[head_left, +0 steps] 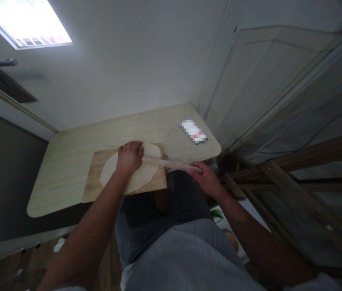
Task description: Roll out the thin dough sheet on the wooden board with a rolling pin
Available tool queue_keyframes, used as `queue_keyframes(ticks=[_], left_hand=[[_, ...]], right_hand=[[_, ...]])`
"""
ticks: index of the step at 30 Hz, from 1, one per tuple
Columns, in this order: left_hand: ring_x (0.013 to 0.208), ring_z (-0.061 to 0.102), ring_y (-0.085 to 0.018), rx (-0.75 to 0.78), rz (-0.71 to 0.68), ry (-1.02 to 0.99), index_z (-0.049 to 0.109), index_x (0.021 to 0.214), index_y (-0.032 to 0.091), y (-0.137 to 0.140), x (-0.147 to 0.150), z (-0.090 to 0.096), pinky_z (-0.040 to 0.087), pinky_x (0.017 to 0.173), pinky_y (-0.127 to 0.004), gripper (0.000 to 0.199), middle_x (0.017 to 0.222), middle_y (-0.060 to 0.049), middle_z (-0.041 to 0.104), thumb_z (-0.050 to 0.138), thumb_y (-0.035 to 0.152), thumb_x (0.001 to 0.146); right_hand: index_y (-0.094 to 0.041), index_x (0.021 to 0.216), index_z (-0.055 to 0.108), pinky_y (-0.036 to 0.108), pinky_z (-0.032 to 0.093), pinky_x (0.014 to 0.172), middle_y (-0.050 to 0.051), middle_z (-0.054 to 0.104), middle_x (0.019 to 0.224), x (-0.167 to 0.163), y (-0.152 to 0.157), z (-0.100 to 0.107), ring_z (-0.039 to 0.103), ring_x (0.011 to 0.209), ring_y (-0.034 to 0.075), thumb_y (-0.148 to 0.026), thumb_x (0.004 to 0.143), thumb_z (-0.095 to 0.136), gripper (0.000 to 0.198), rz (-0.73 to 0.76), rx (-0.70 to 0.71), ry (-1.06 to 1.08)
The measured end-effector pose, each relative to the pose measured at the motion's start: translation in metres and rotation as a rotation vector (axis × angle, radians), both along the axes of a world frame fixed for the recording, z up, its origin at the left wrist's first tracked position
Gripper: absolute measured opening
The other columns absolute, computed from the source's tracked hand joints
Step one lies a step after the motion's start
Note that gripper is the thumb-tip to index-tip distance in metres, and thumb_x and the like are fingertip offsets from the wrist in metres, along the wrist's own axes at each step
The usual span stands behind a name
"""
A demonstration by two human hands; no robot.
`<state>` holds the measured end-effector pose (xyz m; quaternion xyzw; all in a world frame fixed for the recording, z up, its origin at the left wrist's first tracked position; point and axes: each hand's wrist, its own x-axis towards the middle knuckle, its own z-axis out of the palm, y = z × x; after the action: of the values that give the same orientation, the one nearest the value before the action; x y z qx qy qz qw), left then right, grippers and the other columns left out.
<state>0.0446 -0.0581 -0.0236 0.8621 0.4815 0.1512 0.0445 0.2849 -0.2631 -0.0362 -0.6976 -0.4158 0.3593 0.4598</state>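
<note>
Where the dough point(140, 178) lies, spread thin and roughly round on the board point(93, 171), it looks soft and limp, light enough to lift but apt to stretch or tear if pinched at one point. I would judge it best taken with flat fingers slid under a broad stretch of its edge; how sticky it is, I cannot tell. Across its right part lies the pin point(175, 164), a slim stick, seemingly wooden, stiff and fairly light, best held near its ends. My right hand point(205, 178) is closed round its right end, beyond the board's edge. My left hand point(131, 155) rests over the dough at the pin's other end, fingers bent; whether it grips the wood or only presses there, I cannot tell. Under the board is the pale table point(61, 171), pushed up near the wall point(134, 72). What looks like a phone point(192, 131), blurred out, lies near the table's far right corner, well apart from my hands.
</note>
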Motion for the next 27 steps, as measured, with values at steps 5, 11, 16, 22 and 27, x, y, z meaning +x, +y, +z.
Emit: queue_keyframes(ticks=[5, 11, 16, 22, 27], left_hand=[[0.122, 0.057, -0.025, -0.015, -0.124, -0.141, 0.062, 0.123, 0.02, 0.008, -0.005, -0.003, 0.04, 0.109, -0.041, 0.041, 0.127, -0.01, 0.067, 0.033, 0.039, 0.101], [0.116, 0.061, -0.026, -0.04, -0.222, -0.241, 0.064, 0.121, 0.019, 0.015, -0.009, -0.008, 0.046, 0.104, -0.045, 0.038, 0.122, -0.011, 0.069, 0.038, 0.036, 0.1], [0.117, 0.061, -0.025, -0.074, -0.179, -0.349, 0.064, 0.121, 0.018, 0.018, -0.01, -0.01, 0.048, 0.104, -0.041, 0.037, 0.123, -0.011, 0.068, 0.041, 0.034, 0.097], [0.121, 0.059, -0.025, -0.064, -0.075, -0.353, 0.064, 0.122, 0.019, 0.004, 0.009, 0.004, 0.045, 0.108, -0.041, 0.037, 0.125, -0.011, 0.067, 0.043, 0.038, 0.098], [0.128, 0.053, -0.027, -0.019, -0.139, -0.137, 0.063, 0.125, 0.022, -0.015, 0.027, 0.006, 0.035, 0.114, -0.05, 0.04, 0.132, -0.009, 0.064, 0.034, 0.039, 0.102]], right_hand=[[-0.019, 0.106, 0.066, 0.027, 0.048, 0.054, -0.002, 0.063, 0.068, -0.002, -0.004, -0.004, 0.058, 0.055, 0.014, -0.051, 0.084, 0.065, 0.039, 0.033, -0.025, 0.004], [-0.02, 0.106, 0.066, 0.026, 0.047, 0.055, -0.002, 0.062, 0.069, -0.004, -0.005, -0.011, 0.057, 0.056, 0.014, -0.051, 0.085, 0.065, 0.037, 0.061, -0.014, 0.01], [-0.02, 0.106, 0.068, 0.027, 0.048, 0.06, 0.0, 0.066, 0.074, -0.003, -0.003, -0.01, 0.06, 0.062, 0.016, -0.052, 0.085, 0.066, 0.038, 0.06, -0.001, -0.031], [-0.02, 0.105, 0.068, 0.029, 0.05, 0.065, 0.003, 0.071, 0.084, -0.004, -0.005, -0.006, 0.064, 0.07, 0.017, -0.053, 0.086, 0.065, 0.038, 0.072, 0.015, -0.057], [-0.02, 0.105, 0.068, 0.03, 0.05, 0.065, 0.003, 0.07, 0.083, -0.007, -0.006, -0.005, 0.063, 0.069, 0.018, -0.053, 0.085, 0.065, 0.038, 0.048, 0.009, -0.092]])
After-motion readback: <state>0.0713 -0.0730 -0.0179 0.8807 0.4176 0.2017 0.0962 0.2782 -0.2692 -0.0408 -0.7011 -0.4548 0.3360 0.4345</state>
